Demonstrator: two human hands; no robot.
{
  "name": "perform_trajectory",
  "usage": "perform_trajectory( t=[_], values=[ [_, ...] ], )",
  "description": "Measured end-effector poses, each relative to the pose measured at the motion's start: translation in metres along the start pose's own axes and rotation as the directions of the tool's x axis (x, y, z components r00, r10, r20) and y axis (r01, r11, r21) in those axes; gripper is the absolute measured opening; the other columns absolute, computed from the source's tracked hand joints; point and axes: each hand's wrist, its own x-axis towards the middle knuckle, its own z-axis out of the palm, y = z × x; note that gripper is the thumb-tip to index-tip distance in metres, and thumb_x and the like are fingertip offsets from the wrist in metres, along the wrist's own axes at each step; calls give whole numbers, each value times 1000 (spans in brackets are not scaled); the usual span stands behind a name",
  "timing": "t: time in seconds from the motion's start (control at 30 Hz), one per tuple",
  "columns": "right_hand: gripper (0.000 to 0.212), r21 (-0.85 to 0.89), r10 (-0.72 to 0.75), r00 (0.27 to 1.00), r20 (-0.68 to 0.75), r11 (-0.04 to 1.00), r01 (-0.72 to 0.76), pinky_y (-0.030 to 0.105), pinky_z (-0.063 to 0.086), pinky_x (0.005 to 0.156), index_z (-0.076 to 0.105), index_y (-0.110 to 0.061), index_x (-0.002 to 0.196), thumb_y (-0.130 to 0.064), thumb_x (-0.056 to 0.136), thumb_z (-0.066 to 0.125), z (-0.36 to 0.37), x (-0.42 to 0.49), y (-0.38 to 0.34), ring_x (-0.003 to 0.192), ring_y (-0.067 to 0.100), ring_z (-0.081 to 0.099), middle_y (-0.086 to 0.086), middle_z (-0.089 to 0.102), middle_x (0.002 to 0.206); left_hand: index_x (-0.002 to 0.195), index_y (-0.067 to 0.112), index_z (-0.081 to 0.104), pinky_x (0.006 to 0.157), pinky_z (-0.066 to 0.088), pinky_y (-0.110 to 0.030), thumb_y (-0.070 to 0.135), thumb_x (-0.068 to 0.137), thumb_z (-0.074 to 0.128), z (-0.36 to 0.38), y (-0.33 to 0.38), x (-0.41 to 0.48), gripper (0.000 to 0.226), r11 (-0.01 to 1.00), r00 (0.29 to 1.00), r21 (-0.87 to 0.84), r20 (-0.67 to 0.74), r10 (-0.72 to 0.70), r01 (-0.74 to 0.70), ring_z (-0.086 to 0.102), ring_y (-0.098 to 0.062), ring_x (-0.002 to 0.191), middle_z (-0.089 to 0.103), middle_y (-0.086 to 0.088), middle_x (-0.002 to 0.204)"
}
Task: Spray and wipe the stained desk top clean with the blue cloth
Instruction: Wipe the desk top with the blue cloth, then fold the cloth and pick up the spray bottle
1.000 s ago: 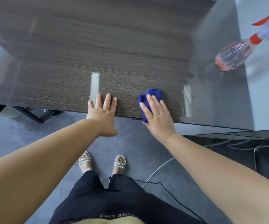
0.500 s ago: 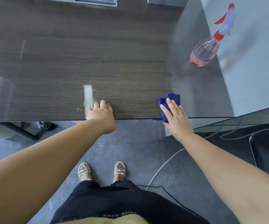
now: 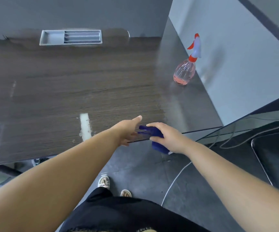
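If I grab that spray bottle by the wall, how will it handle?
The spray bottle looks only part full, pink liquid low in its clear body, so probably light. The tall trigger head on a narrow neck may make it tippy if pushed high up. It stands upright on a glossy desk, so a low nudge would likely slide it.

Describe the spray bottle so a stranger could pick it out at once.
Start at the dark wood-grain desk top and go to its far right corner by the pale wall. The spray bottle stands upright there, alone: clear body, pink liquid, red collar and trigger, white head.
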Motion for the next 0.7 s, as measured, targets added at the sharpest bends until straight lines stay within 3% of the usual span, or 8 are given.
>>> perform_trajectory(
  t=[0.13, 0.2, 0.27, 0.33, 0.43, 0.5, 0.53, 0.7],
  values=[
    [55, 17, -150, 986, 76, 989, 149, 14, 31, 101, 52, -26, 133, -21, 83, 72, -12, 9, -32, 117, 5, 46, -7, 50, 128, 82, 17, 58, 57, 51, -28, 54, 83, 60, -11, 10, 12, 37, 954, 990, -283, 127, -64, 98, 61, -19, 60, 63, -3, 73],
    [57, 15, -201, 978, 62, 980, 201, 4, 24, 100, 57, -28, 129, -19, 76, 78, -15, 20, -37, 118, -1, 41, -12, 44, 127, 81, 18, 61, 45, 51, -23, 39, 85, 64, -19, 16, 20, 21, 936, 993, -346, 114, -29, 67, 59, -15, 46, 62, -4, 65],
    [64, 72, -210, 978, -14, 975, 210, 5, 22, 103, 57, -31, 126, -18, 69, 83, -18, 29, -35, 124, -2, 35, -12, 36, 132, 93, 20, 62, 41, 47, -20, 23, 88, 63, -29, 24, 28, 6, 931, 997, -363, 50, 56, -34, 58, -13, 50, 63, -4, 73],
    [77, 238, -88, 993, -76, 966, 103, 16, 33, 105, 48, -37, 128, -22, 64, 87, -21, 35, -32, 128, -2, 35, -11, 26, 142, 100, 21, 59, 43, 43, -21, 14, 89, 61, -41, 36, 35, 14, 917, 987, -367, -29, 158, -158, 57, -13, 60, 63, -3, 79],
    [87, 646, 131, 991, 17, 755, -111, 24, 51, 86, 36, -34, 135, -22, 65, 86, -27, 49, -31, 111, 1, 56, -2, 40, 141, 92, 20, 57, 45, 47, -19, 6, 87, 63, -61, 62, 38, 16, 886, 958, -371, -42, 283, -278, 58, -12, 66, 62, -1, 81],
    [76, 818, 197, 978, 63, 551, -164, 27, 51, 82, 40, -24, 134, -20, 69, 78, -28, 63, -28, 102, 10, 64, 4, 60, 121, 86, 20, 56, 50, 48, -17, 4, 86, 64, -72, 77, 43, 18, 892, 935, -292, -22, 354, -344, 56, -11, 65, 61, 0, 79],
    [69, 839, 220, 973, 69, 515, -176, 28, 51, 84, 45, -20, 132, -18, 70, 75, -30, 71, -28, 102, 13, 64, 4, 65, 114, 84, 21, 56, 51, 48, -18, 5, 86, 64, -78, 83, 48, 18, 893, 925, -252, -26, 379, -373, 56, -11, 65, 60, 0, 79],
    [23, 765, 323, 946, 21, 604, -223, 30, 50, 89, 60, -18, 107, -14, 86, 66, -46, 99, -20, 99, 14, 65, 0, 70, 106, 89, 22, 58, 66, 46, -27, 21, 83, 70, -89, 102, 74, 13, 887, 882, 34, -99, 461, -460, 56, -15, 75, 63, -1, 89]
  ],
)
